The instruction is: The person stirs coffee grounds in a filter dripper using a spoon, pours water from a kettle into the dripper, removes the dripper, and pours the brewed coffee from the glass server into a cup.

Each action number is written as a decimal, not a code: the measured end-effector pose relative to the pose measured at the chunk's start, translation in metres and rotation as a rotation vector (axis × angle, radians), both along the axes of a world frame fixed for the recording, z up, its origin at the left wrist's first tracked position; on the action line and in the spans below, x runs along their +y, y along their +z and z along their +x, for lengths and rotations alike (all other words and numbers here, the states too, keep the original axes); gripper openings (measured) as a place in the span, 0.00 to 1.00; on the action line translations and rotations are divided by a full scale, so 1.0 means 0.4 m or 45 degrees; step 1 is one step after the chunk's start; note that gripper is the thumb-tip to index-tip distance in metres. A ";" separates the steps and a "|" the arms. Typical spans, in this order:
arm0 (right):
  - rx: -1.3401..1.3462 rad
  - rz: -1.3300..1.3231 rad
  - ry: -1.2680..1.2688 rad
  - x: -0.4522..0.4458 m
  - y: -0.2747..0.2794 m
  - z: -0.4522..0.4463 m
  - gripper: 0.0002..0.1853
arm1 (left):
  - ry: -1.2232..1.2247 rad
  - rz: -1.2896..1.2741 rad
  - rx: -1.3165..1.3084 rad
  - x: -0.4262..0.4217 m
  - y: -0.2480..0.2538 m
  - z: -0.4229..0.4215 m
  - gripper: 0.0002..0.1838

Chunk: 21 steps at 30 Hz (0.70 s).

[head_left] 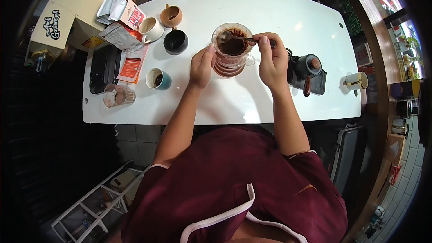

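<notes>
Right hand (273,65) around spoon (246,39); left hand (201,68) around coffee dripper (233,54); black cup (175,42) and kettle (308,65) on either side

White counter (211,103) brightly lit, with small glare spots and soft forearm shadows; surroundings dark; edges curved by wide-angle distortion.

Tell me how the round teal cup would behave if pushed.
The round teal cup would probably slide easily on the glossy white table. Its smooth, curved wall looks stiff. A hard shove might spill the dark contents inside.
</notes>
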State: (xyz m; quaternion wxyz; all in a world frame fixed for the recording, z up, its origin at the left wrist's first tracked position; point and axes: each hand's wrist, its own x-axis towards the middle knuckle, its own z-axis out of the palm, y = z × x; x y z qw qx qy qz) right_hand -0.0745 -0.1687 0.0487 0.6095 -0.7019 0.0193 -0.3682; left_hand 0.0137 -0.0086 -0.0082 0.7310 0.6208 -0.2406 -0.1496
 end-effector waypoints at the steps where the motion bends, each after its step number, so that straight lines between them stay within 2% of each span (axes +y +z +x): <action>1: 0.003 -0.001 -0.007 0.002 0.000 0.000 0.12 | 0.012 -0.047 0.007 -0.001 0.000 -0.001 0.22; 8: 0.064 -0.074 -0.007 -0.015 -0.013 -0.004 0.11 | 0.017 -0.033 0.007 0.000 0.000 0.000 0.22; 14: -0.032 -0.020 0.014 -0.014 -0.015 0.000 0.11 | 0.024 -0.039 0.030 0.000 -0.006 0.001 0.22; 16: 0.041 -0.156 -0.048 -0.022 -0.004 -0.007 0.11 | 0.004 -0.053 0.029 0.000 -0.005 0.002 0.23; 21: 0.044 -0.222 -0.095 -0.035 0.017 -0.015 0.08 | 0.008 -0.046 0.029 0.000 0.001 -0.001 0.23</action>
